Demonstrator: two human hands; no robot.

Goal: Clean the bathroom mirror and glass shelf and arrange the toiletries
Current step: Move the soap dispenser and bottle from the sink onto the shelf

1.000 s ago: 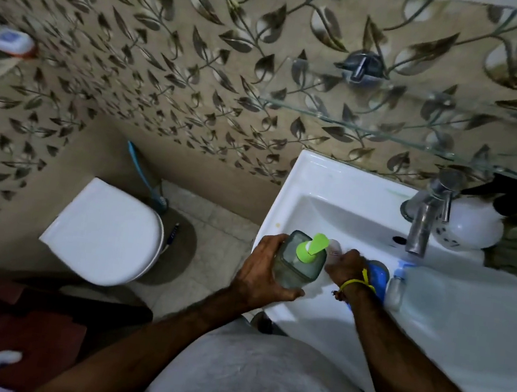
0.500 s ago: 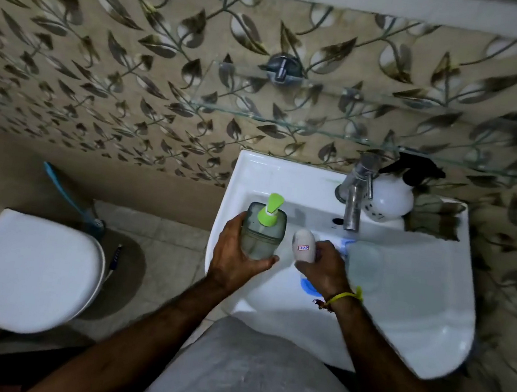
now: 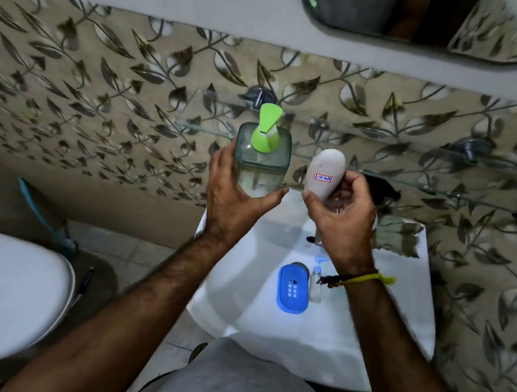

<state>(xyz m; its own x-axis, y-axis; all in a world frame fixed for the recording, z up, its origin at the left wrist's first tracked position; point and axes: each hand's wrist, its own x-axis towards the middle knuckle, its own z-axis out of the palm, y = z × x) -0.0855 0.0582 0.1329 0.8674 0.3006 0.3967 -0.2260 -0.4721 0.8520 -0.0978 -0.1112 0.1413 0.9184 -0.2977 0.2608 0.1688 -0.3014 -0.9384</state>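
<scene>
Head view, sole entry. Item one: my left hand (image 3: pixel 234 193), centre of the frame, is wrapping fingers and thumb around the lower body of the clear soap dispenser (image 3: pixel 261 160) with the green pump top, holding it upright in front of the left end of the glass shelf (image 3: pixel 430 188). Item two: my right hand (image 3: pixel 341 212), just right of centre, is curling round a white oval bottle (image 3: pixel 324 174) with a small red-bordered label, tilted with its rounded end up toward the shelf edge. Item three: the shelf itself is running across the middle of the frame against the leaf-patterned wall, nearly invisible but for its edge, and that is the chief hazard I am judging: misreading its height could knock either item against the rim, or set a base half off the glass so it drops into the white sink (image 3: pixel 399 311) below. The dispenser is looking heavy with liquid, and I cannot tell whether its wall is wet, so a slip is possible. Item four: a blue soap dish (image 3: pixel 293 289) and a small clear bottle (image 3: pixel 316 281) are lying in the basin at lower centre, directly under anything that falls. Item five: the mirror (image 3: pixel 355 9) is showing at upper right, a white toilet lid (image 3: pixel 4 291) at lower left.
</scene>
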